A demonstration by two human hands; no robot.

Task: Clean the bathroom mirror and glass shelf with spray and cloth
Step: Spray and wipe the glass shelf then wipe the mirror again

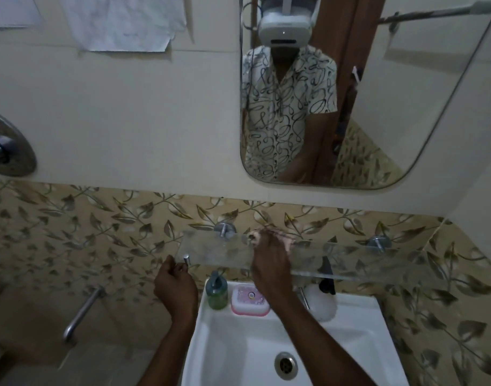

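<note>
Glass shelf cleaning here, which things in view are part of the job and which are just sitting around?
Part of the job:
glass shelf
cloth, under the right hand
left hand, at the shelf's left end
mirror
spray bottle, behind the shelf

Just sitting around:
green soap dispenser
pink soap box
sink
wall tap

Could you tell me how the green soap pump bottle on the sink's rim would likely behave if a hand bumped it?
The green pump bottle stands tall and narrow on the sink ledge, so it would probably tip rather than slide. It sits right beside the basin, so it would likely fall in. It looks plastic, so breakage seems unlikely.
</note>
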